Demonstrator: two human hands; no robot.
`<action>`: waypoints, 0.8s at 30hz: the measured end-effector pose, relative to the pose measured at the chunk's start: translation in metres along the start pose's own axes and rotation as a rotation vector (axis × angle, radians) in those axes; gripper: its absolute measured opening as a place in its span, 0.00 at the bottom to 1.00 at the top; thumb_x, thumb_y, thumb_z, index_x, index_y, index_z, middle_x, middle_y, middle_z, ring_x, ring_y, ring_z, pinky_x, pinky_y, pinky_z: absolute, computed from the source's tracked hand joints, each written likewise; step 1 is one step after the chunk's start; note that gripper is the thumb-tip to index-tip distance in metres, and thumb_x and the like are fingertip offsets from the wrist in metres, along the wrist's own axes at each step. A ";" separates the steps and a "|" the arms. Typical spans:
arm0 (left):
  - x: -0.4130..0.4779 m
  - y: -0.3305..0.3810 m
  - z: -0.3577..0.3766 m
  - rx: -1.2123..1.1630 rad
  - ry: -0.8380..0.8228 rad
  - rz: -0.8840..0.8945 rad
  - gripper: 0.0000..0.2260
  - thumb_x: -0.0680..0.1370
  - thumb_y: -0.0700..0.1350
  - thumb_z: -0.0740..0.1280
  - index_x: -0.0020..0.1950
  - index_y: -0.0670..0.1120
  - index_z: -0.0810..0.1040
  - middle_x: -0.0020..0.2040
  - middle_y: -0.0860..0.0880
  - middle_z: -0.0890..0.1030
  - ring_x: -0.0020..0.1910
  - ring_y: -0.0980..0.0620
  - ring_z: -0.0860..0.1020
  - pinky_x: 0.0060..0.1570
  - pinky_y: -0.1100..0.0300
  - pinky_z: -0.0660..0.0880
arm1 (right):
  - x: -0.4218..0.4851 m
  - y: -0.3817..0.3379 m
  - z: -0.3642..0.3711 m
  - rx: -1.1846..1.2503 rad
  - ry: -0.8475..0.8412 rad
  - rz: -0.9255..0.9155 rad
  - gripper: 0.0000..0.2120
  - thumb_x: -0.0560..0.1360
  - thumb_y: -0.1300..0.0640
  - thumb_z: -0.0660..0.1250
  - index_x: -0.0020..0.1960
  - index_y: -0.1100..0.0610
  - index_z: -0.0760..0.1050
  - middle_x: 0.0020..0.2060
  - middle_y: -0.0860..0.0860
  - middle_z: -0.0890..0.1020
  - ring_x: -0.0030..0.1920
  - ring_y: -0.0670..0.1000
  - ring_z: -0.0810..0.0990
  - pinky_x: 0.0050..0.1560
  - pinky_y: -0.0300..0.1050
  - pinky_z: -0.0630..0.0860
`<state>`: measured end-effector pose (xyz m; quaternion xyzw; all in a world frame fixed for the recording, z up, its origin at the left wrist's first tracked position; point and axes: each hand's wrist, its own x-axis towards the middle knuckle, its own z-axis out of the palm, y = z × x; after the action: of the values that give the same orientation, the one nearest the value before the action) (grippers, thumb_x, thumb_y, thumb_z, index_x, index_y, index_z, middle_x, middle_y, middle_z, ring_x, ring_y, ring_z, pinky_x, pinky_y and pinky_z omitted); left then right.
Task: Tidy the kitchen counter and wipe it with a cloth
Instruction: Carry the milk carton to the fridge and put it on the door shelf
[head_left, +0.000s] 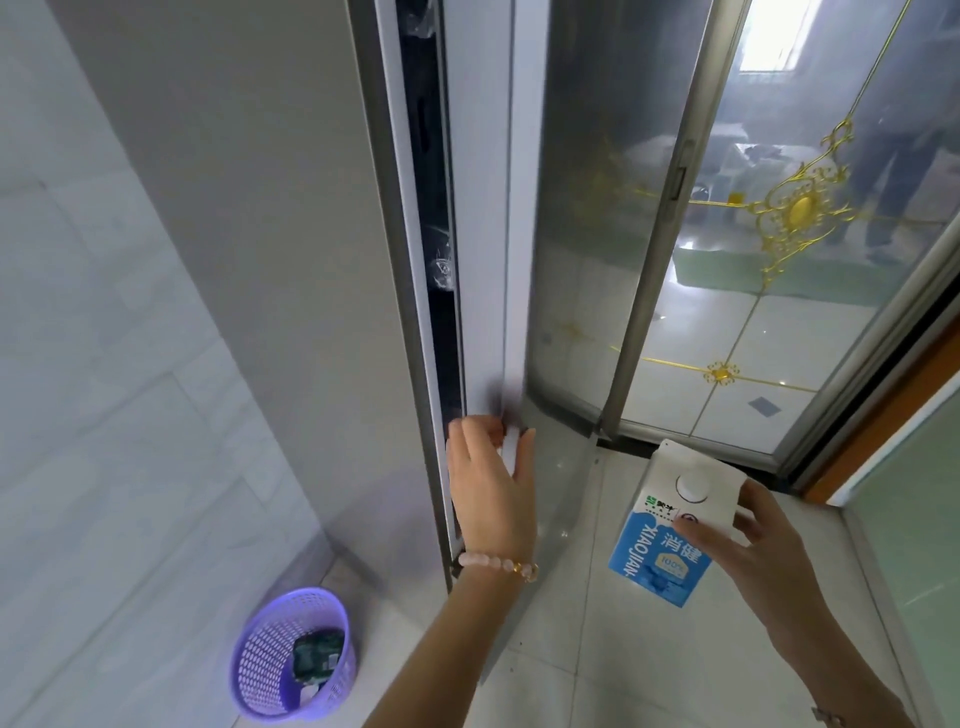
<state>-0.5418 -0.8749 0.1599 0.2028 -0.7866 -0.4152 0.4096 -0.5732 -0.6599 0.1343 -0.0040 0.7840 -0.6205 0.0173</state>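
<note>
At the lower left, a purple plastic basket with a perforated wall stands on the tiled floor, close to the white tiled wall. Inside it lie a dark green package and a small white piece; I cannot tell what they are.

To the right of it rises the grey fridge. Its door is open only a narrow gap, and the inside is dark. The left hand holds the lower edge of this door, with the fingers curled around the edge and the thumb on the other side. A bead bracelet is on the wrist.

Further right, the right hand carries a blue and white milk carton with a round white cap, above the open floor. The thumb and fingers pinch its top part.

Behind it, a sliding glass door with gold ornament is closed.
</note>
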 end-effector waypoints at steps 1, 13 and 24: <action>-0.004 0.002 0.002 0.021 -0.015 0.005 0.13 0.72 0.39 0.80 0.49 0.33 0.80 0.45 0.37 0.81 0.41 0.40 0.80 0.43 0.50 0.82 | 0.000 0.001 -0.002 0.011 0.002 -0.002 0.22 0.69 0.68 0.71 0.61 0.62 0.69 0.54 0.59 0.79 0.47 0.45 0.78 0.27 0.30 0.77; -0.009 0.023 0.022 -0.175 0.056 -0.082 0.45 0.70 0.58 0.71 0.78 0.31 0.63 0.69 0.31 0.69 0.62 0.32 0.76 0.68 0.38 0.77 | -0.006 0.022 -0.079 0.066 0.083 0.044 0.22 0.67 0.67 0.72 0.59 0.58 0.70 0.51 0.52 0.80 0.49 0.45 0.78 0.29 0.29 0.76; -0.120 0.095 0.104 -0.047 0.078 0.203 0.30 0.70 0.48 0.78 0.66 0.43 0.68 0.60 0.41 0.73 0.57 0.42 0.77 0.53 0.47 0.83 | 0.010 0.031 -0.174 0.089 0.026 0.008 0.23 0.67 0.68 0.72 0.59 0.59 0.70 0.48 0.49 0.80 0.47 0.44 0.79 0.29 0.30 0.76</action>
<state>-0.5549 -0.6904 0.1476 0.1285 -0.7766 -0.3815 0.4846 -0.5884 -0.4839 0.1439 0.0079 0.7557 -0.6548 0.0098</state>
